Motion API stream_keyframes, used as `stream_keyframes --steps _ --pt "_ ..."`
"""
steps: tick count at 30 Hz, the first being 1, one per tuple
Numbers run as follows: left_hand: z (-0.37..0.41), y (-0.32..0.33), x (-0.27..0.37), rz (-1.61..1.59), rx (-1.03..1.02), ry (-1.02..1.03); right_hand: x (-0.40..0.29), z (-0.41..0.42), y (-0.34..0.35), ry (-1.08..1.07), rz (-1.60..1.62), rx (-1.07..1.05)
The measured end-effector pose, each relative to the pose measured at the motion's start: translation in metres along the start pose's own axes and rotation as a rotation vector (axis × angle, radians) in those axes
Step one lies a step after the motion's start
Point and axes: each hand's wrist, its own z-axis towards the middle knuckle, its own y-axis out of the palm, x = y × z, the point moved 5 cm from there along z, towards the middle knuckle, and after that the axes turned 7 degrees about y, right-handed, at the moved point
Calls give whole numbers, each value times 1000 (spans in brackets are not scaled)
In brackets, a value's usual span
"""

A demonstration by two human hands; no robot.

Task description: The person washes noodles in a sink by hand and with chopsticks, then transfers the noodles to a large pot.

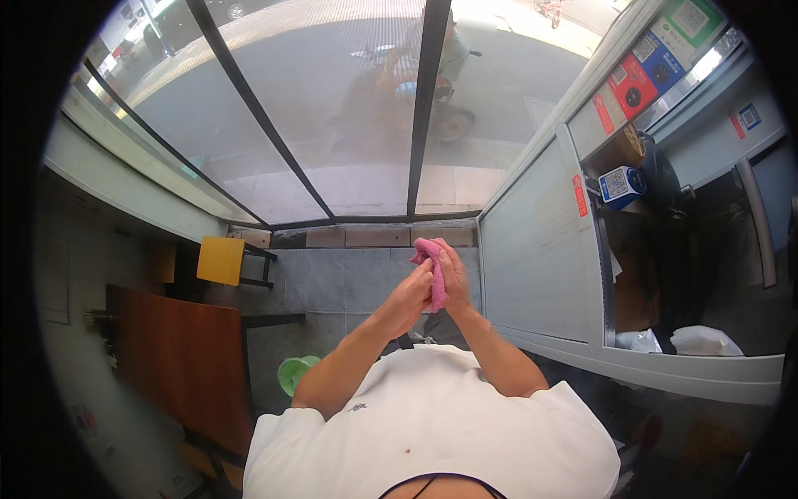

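Observation:
A folded pink cloth (439, 284) is pressed between my two hands in front of my chest. My left hand (413, 292) lies against its left side, fingertips on the cloth. Against the other side is my right hand (455, 274), fingers pointing away from me and its thumb along the cloth. The upper end of the cloth curls over beside my right fingers. Beyond my hands is the grey tiled floor (368, 274), and past it stand tall glass panels (374, 181) in dark frames.
A brown wooden table (187, 368) and a yellow-topped stool (221, 261) stand at the left. A green bin (296, 373) is near my left elbow. On the right is a white-framed counter partition (542, 249) bearing printed codes. A person on a two-wheeler (455, 56) is outside.

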Motion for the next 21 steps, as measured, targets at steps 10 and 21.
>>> stream_keyframes --steps 10,21 --pt "155 -37 47 66 133 -171 6 113 5 526 810 51" --pt "299 6 113 965 -184 632 -78 244 -54 386 906 -71"
